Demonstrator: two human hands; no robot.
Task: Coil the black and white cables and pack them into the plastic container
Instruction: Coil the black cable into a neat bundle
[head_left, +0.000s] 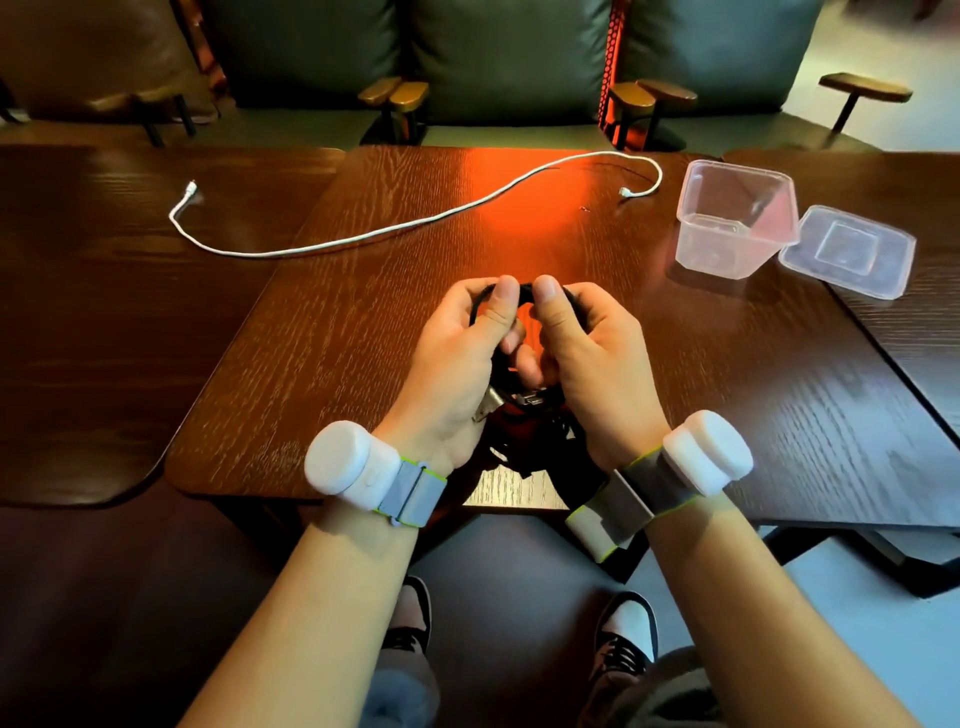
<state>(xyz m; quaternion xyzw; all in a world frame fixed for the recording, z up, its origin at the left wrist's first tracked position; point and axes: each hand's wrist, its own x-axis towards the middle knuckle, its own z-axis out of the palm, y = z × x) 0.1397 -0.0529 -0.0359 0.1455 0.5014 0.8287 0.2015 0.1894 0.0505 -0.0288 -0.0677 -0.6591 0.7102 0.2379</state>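
Past the far edge of your table (363, 338) stand green padded seats (514, 57). The tabletop is dark, glossy wood with open grain and rounded corners. Near its far right corner sits the clear plastic container (717, 244), square and open, with its flat lid (852, 249) just beside it on the right. The thin white cable (415, 223) lies uncoiled along the far edge and runs past the left edge onto the next tabletop. Above the near middle, your left hand (457, 353) and right hand (587, 353) both clench the black cable (524, 289), which is looped into a coil. Your thumbs press on top, and a metal plug shows below.
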